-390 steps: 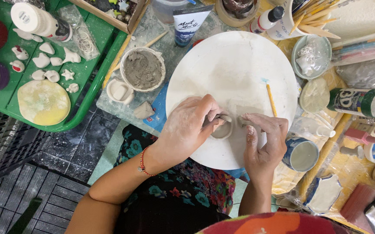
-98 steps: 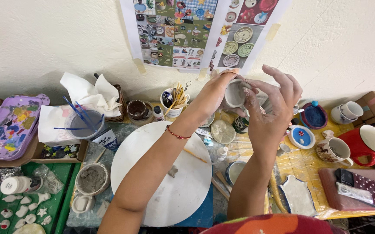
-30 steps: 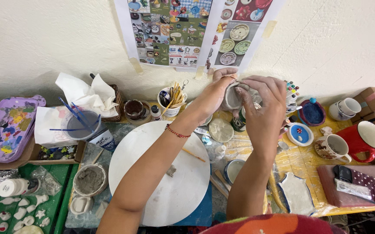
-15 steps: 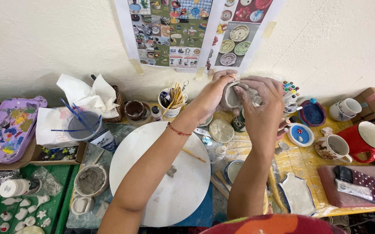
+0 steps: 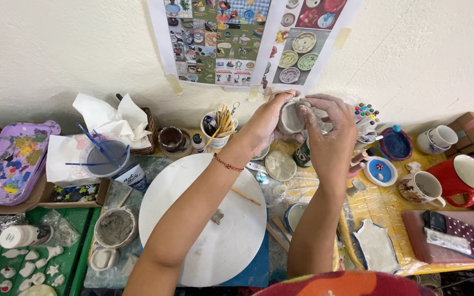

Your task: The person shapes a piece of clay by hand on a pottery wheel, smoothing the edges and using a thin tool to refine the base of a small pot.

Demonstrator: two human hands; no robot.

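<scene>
In the head view, both hands are raised well above the surface (image 5: 390,192), holding a small grey clay cup (image 5: 291,116) up in front of the white wall. The left hand (image 5: 267,125) is cupping it from the side and below, fingers curled around its wall, while the right hand (image 5: 330,129) is closing over the rim from the other side, its fingertips (image 5: 306,112) pressing at the edge. Both hands are gripping the cup; neither is lying open.

The cup is looking like damp, unfired clay: light, soft enough to dent under a pinch, probably slightly tacky rather than slippery, and thin at the lip. It is likely best carried by the base and lower wall in a cradling palm, with only gentle touch on the rim.

Below the hands, a round white board (image 5: 204,219) is lying with a small clay scrap (image 5: 217,216) and a thin wooden stick (image 5: 246,196) on it. A flat clay disc (image 5: 280,165) is resting just beyond the board, and a bowl of grey slip (image 5: 115,227) is sitting to its left
</scene>
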